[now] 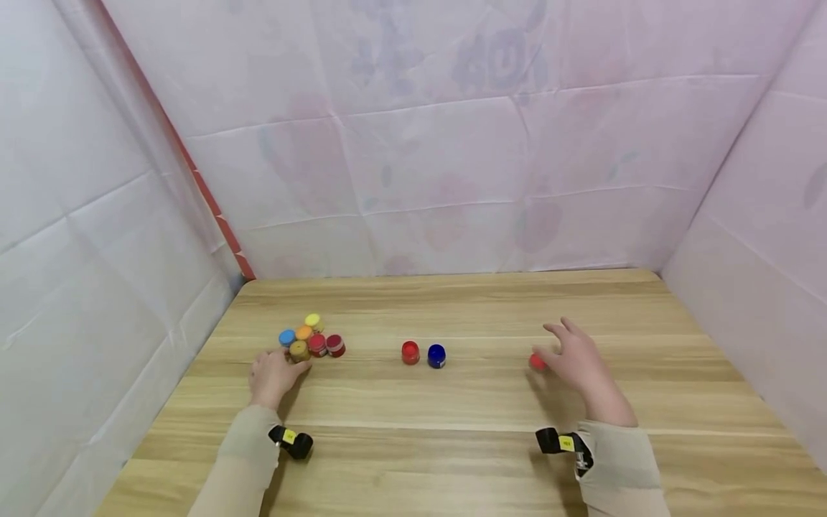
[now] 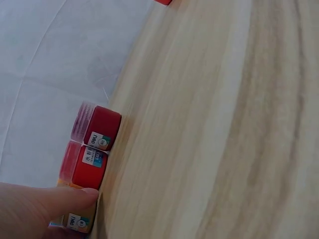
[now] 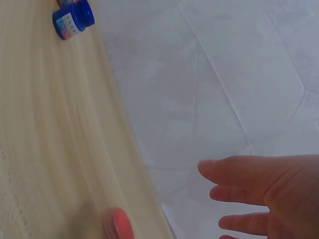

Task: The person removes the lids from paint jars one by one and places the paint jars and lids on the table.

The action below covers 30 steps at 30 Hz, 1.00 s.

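Observation:
My left hand (image 1: 271, 375) is at the near side of a cluster of small paint jars, its thumb and fingers around the ochre jar (image 1: 299, 350). In the left wrist view the thumb lies across that jar's side; the other fingers are mostly hidden. Touching it is a red jar (image 2: 89, 166), with a dark red jar (image 2: 103, 128) beyond. My right hand (image 1: 575, 362) hovers with fingers spread, holding nothing. Below and beside it, a small round red thing (image 3: 118, 224) is on the table, blurred and apart from the fingers in the right wrist view.
Blue (image 1: 287, 337), orange (image 1: 304, 332) and yellow (image 1: 313, 321) jars stand behind the ochre one. Mid-table, another red jar (image 1: 410, 352) stands beside a dark blue jar (image 1: 436, 356). Pale cloth (image 1: 413, 165) hangs behind and at both sides of the wooden table (image 1: 413, 459).

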Each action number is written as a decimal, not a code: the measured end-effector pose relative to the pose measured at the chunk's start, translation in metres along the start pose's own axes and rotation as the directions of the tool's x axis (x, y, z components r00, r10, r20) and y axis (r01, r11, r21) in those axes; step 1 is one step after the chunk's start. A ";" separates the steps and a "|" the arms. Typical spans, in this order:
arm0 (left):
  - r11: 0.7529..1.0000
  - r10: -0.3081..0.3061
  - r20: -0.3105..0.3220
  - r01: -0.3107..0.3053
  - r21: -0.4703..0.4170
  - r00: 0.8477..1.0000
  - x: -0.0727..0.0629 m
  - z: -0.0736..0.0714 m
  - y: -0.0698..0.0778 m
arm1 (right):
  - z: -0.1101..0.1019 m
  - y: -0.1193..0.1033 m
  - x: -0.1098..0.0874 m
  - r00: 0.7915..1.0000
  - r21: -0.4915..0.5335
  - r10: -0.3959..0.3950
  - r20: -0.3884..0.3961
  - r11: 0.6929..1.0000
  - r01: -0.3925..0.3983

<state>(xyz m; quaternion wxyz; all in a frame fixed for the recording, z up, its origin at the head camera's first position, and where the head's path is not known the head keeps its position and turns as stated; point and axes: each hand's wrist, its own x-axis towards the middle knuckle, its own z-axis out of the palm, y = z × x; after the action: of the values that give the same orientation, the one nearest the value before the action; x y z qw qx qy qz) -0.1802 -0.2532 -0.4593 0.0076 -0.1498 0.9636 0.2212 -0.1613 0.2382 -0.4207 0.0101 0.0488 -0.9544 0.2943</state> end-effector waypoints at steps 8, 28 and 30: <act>0.999 0.024 -0.070 -0.025 -0.025 0.997 0.003 -0.001 -0.003 | -0.002 -0.024 -0.001 0.998 0.054 -0.042 -0.041 0.998 0.044; 0.817 0.544 -0.203 -0.570 -0.093 0.814 -0.086 -0.001 0.132 | 0.023 -0.115 -0.028 0.922 0.097 -0.378 -0.083 0.918 0.385; 0.797 0.575 -0.198 -0.598 -0.081 0.794 -0.094 0.001 0.140 | 0.029 -0.120 -0.029 0.914 0.080 -0.399 -0.070 0.911 0.404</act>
<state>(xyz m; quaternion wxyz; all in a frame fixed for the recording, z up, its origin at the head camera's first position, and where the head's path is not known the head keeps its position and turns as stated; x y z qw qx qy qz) -0.1311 -0.1057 -0.3932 -0.1507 0.1392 0.9419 0.2660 -0.1198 0.1254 -0.3787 0.0928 0.2367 -0.9087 0.3311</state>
